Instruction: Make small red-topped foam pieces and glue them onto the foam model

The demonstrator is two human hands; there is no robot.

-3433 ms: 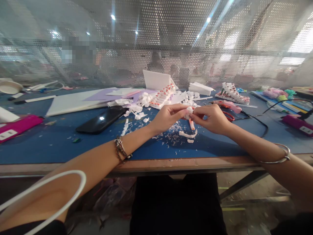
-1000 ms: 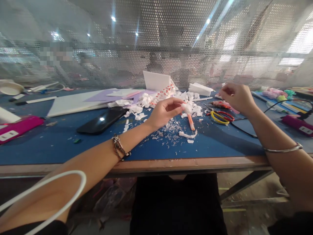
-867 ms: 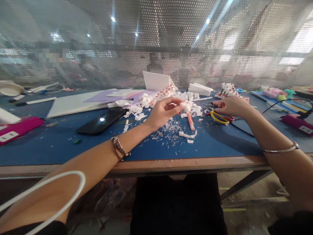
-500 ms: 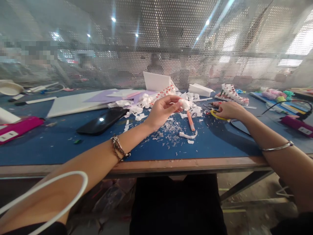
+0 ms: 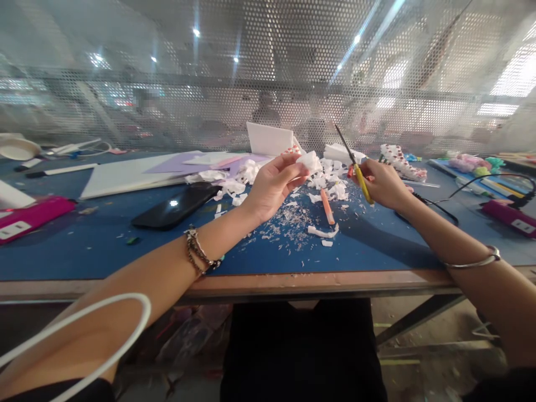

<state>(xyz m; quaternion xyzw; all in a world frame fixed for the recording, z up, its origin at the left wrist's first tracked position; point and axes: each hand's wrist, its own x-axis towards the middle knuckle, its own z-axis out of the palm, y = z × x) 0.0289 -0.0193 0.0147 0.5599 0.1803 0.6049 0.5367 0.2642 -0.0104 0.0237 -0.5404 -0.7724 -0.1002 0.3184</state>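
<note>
My left hand (image 5: 271, 184) is raised over the blue table (image 5: 125, 245), its fingers pinched on a small white foam piece (image 5: 309, 160). My right hand (image 5: 380, 183) is closed on yellow-handled scissors (image 5: 355, 164), lifted off the table with the blades pointing up and to the left, a short way right of the foam piece. Below the two hands lie an orange stick (image 5: 326, 206) and white foam shavings (image 5: 293, 220).
A black phone (image 5: 176, 205) lies left of my left hand. White and lilac sheets (image 5: 138, 170), a heap of white scraps (image 5: 247, 170) and rows of red-and-white pieces (image 5: 400, 159) sit further back. A black cable (image 5: 444, 209), pink boxes (image 5: 29, 218) and a perforated screen (image 5: 268, 72) bound the area.
My right hand left the foam piece, reached to the right, took up the scissors from the table and raised them. My left hand lifted the foam piece slightly higher.
</note>
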